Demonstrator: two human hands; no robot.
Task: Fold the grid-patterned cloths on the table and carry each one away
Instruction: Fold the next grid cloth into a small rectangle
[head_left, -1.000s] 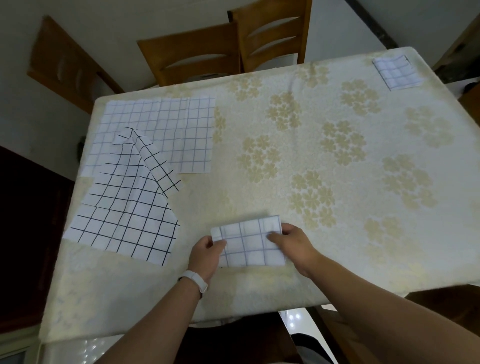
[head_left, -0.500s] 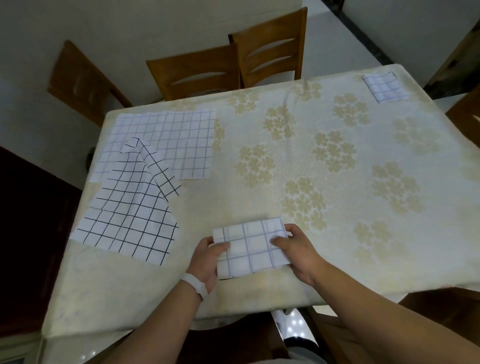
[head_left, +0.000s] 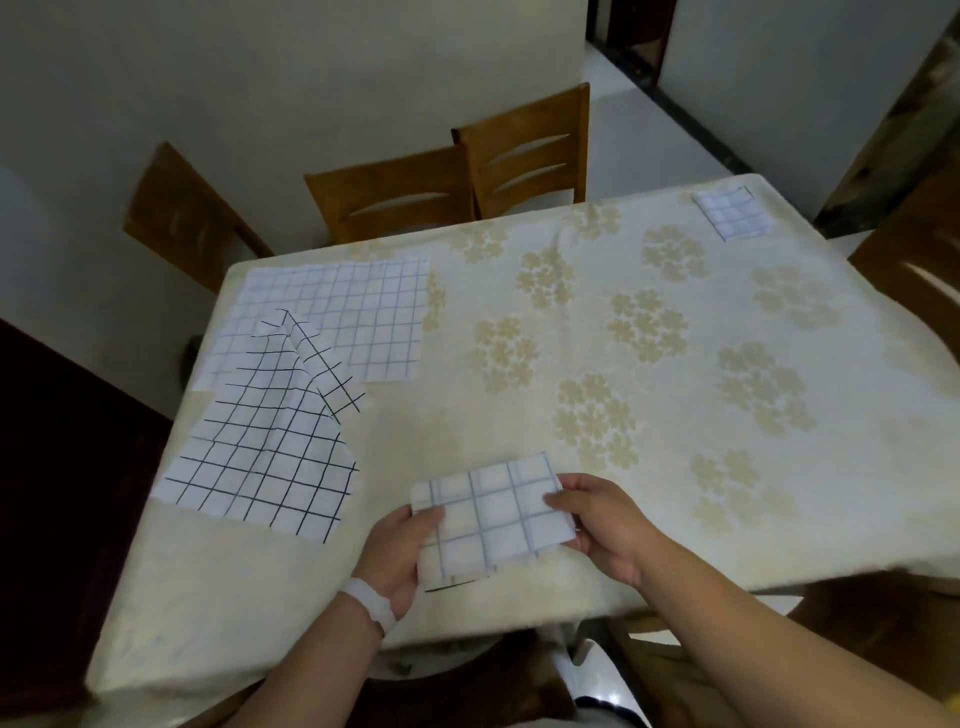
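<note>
Left hand: your left hand grips the left edge of the folded cloth, thumb on top and the other fingers hidden underneath.
Right hand: your right hand pinches the cloth's right edge, thumb on the upper face.
Folded cloth: a small pale-blue-grid rectangle held between both hands over the near edge of the table; I cannot tell whether it touches the surface.
Black-grid cloth: the black-grid cloth lies unfolded at the table's left side with one corner turned over, well apart from your hands.
Blue-grid cloth: the blue-grid cloth lies flat at the far left corner, partly under the black-grid one.
Far corner: a second folded piece lies at the far right corner.
Wrist: a white wristband sits on your left wrist.
Surroundings: wooden chairs stand behind the table.
</note>
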